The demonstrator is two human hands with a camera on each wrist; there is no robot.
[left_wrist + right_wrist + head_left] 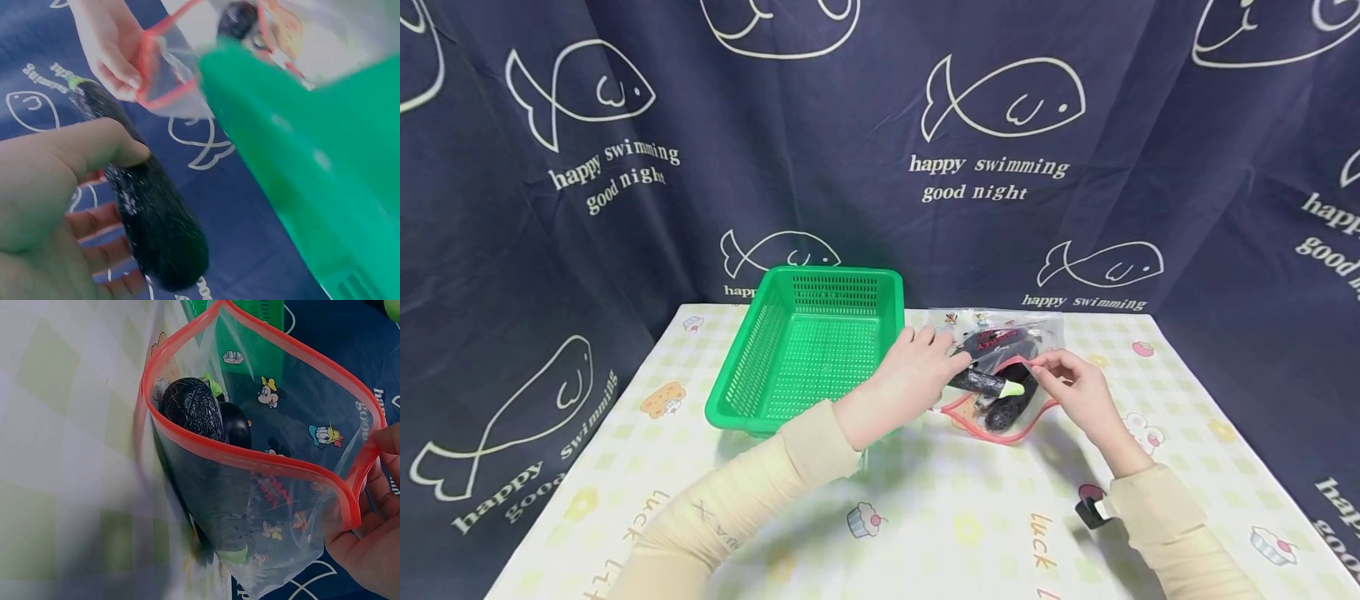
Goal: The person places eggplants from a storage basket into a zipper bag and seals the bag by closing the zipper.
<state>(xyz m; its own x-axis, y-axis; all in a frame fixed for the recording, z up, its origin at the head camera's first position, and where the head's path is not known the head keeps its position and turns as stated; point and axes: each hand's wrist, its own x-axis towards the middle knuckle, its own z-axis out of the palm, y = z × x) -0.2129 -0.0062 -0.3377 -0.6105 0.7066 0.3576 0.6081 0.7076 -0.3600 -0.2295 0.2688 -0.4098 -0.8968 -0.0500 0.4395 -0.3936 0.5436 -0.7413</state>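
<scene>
My left hand (917, 371) grips a long dark eggplant (159, 219) with a green stem end, thumb on one side and fingers on the other. In the head view that eggplant hangs over the opening of a clear zip bag (275, 459) with a red rim and cartoon figures. My right hand (1078, 396) pinches the bag's rim at one corner, and the mouth gapes wide. Inside the bag, the right wrist view shows a dark, shiny eggplant (190, 409) beside a smoother dark one (236, 425), their lower parts seen through the plastic.
A green slotted basket (737, 367) stands left of the bag, with nothing in it. The table (925, 533) wears a checked, printed cloth. Behind it hangs a dark blue curtain (850, 150) with fish drawings. A small black piece (1093, 510) sits by the right sleeve.
</scene>
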